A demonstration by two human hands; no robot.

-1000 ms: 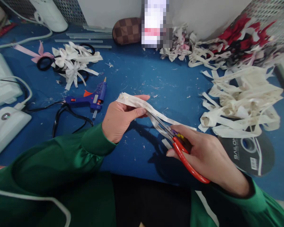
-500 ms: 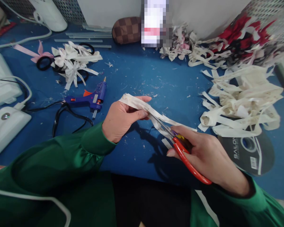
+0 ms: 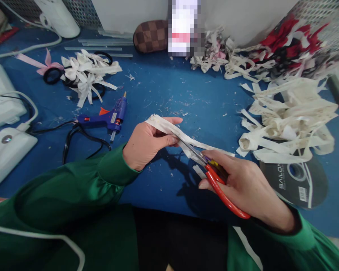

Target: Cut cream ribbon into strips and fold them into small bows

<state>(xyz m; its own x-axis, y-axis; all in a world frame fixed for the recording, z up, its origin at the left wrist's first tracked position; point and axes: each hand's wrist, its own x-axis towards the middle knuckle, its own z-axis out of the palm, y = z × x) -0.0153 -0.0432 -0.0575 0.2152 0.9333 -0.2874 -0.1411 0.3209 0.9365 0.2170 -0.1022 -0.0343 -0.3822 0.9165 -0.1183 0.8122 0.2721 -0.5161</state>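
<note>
My left hand (image 3: 147, 145) pinches a white ribbon (image 3: 165, 126) between thumb and fingers, near the middle of the blue table. From there the ribbon slants down to the right, toward my other hand. My right hand (image 3: 245, 184) is wrapped round red-handled scissors (image 3: 224, 199), whose metal blades lie along the ribbon, with the tips close to my left thumb. Something yellow and purple shows beside the scissors' pivot, partly hidden by my right fingers. A short white ribbon end (image 3: 199, 172) lies just left of the red handle.
A blue glue gun (image 3: 114, 117) with a black cord lies left. White bows with black hair ties (image 3: 86, 71) are behind it. Cream ribbons (image 3: 290, 113) are heaped at right, over a black spool (image 3: 313, 184). A checked case (image 3: 151, 36) and a pixelated bright screen (image 3: 183, 28) stand at the back.
My left hand and the ribbon's near end have shifted slightly right and down. My right hand and the scissors have moved a little left.
</note>
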